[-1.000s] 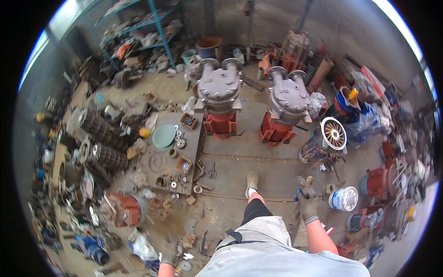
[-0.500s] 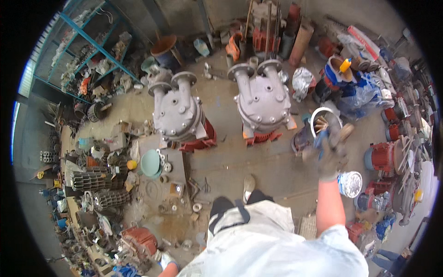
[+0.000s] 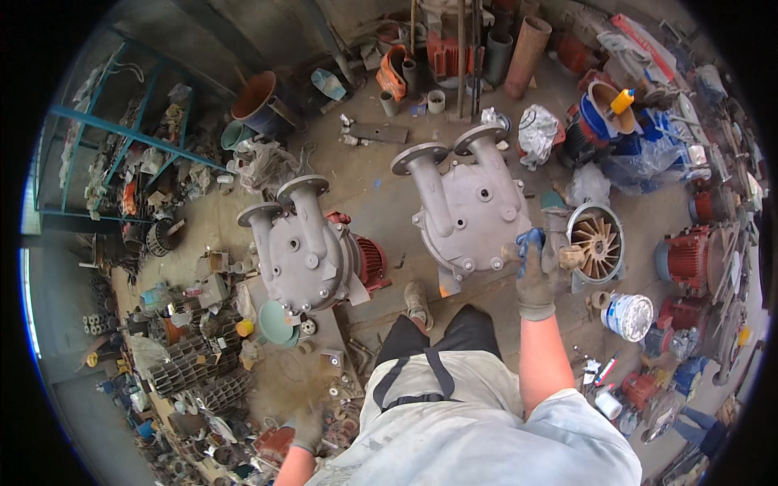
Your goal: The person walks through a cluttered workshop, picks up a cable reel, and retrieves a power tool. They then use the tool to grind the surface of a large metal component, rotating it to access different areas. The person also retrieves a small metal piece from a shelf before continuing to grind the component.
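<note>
My right hand point(image 3: 536, 290) wears a grey work glove with a blue part at the fingers. It hangs over the lower right edge of the right grey pump casing point(image 3: 478, 215). Its fingers look spread apart, and nothing that I can name shows in them; I cannot tell if it touches the casing. My left hand point(image 3: 308, 428), also gloved, is low at the left and smeared by motion, so its fingers are unclear. A second grey casing point(image 3: 304, 255) with two flanged pipes stands to the left, a red finned body point(image 3: 370, 263) behind it.
Right of my right hand stands a ring-shaped housing point(image 3: 619, 251) with a bladed wheel, and a white bucket point(image 3: 628, 316) below it. A pale green dish point(image 3: 278, 326) and many loose machine parts lie at the left. Red motors point(image 3: 687, 257) line the right side.
Both pump casings now appear larger and nearer, as the view has moved. My right hand has shifted left from the ring-shaped housing to the right casing. My left hand shows more fully.
</note>
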A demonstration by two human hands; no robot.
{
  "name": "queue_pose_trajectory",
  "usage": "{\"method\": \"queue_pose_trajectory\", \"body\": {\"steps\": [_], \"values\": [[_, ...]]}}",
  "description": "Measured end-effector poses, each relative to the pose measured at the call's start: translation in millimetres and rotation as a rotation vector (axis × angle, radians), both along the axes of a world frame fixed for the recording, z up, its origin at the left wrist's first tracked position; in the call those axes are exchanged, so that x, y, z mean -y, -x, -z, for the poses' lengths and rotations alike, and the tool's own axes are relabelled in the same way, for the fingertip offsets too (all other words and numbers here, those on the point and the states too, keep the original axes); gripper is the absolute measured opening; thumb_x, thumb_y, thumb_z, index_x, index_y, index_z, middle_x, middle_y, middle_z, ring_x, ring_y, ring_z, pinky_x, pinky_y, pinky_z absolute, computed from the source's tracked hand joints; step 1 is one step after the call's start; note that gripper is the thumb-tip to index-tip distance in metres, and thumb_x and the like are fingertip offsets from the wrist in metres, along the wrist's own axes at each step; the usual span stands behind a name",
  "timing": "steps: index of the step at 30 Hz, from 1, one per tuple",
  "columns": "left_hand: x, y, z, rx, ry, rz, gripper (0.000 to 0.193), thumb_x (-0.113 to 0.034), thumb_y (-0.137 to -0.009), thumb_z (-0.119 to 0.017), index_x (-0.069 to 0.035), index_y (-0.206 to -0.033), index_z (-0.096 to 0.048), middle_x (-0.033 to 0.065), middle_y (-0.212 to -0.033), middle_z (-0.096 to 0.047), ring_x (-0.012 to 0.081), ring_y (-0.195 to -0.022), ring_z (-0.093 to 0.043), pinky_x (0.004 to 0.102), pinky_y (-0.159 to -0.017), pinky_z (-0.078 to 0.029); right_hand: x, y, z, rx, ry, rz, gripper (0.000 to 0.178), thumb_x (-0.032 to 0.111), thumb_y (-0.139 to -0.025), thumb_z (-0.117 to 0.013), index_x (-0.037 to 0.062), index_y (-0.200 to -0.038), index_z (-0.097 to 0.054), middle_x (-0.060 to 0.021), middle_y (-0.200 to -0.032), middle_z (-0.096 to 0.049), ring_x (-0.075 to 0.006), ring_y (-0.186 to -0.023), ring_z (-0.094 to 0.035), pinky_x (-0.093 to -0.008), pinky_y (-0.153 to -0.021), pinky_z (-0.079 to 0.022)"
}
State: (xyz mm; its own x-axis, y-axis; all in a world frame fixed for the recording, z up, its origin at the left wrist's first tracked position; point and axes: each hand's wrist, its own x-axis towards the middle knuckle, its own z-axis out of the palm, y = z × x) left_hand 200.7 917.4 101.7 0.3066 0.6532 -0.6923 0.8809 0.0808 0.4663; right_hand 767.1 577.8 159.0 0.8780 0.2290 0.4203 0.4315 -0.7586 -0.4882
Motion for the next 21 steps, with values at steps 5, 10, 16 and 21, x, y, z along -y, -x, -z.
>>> {"method": "queue_pose_trajectory", "body": {"steps": [5,10,16,21], "values": [[-59,-222,-106,0.385,-0.007,0.221,0.023,-0.024,-0.102,-0.064,-0.005,-0.114,-0.065,-0.0060,-0.066,-0.050,0.0047,-0.052,-0.045,0.0216,-0.047,-0.035,-26,-23,23,0.097,-0.502,0.020,0.017,0.009,-0.090,-0.075,0.0019,-0.105,-0.069,-0.0106,-0.106,-0.072,-0.0246,-0.090,-0.071,-0.0365,-0.079,-0.057],[1,-416,-161,0.668,0.220,0.251,0.036,-0.021,-0.097,-0.071,0.000,-0.124,-0.057,0.0009,-0.080,-0.061,0.0090,-0.060,-0.055,0.0239,-0.054,-0.045,-34,-50,123,-0.202,-0.521,-0.073,0.037,0.009,-0.087,-0.078,0.0012,-0.120,-0.064,-0.0117,-0.107,-0.073,-0.0260,-0.094,-0.071,-0.0389,-0.083,-0.057],[121,-614,-151,0.691,0.561,0.708,0.039,-0.016,-0.085,-0.082,-0.003,-0.117,-0.063,0.0130,-0.109,-0.070,0.0168,-0.095,-0.070,0.0343,-0.075,-0.054,-2,-67,135,-0.611,-0.437,-0.019,0.045,0.016,-0.087,-0.078,0.0018,-0.127,-0.062,-0.0134,-0.111,-0.071,-0.0284,-0.099,-0.069,-0.0420,-0.089,-0.054],[182,-703,-114,1.064,0.072,1.091,0.048,-0.014,-0.081,-0.078,-0.009,-0.126,-0.062,0.0170,-0.106,-0.067,0.0391,-0.099,-0.066,0.0464,-0.088,-0.052,43,-81,85,-0.637,-0.458,-0.106,0.049,0.016,-0.094,-0.072,-0.0008,-0.137,-0.055,-0.0144,-0.126,-0.065,-0.0282,-0.115,-0.065,-0.0369,-0.101,-0.052]]}}
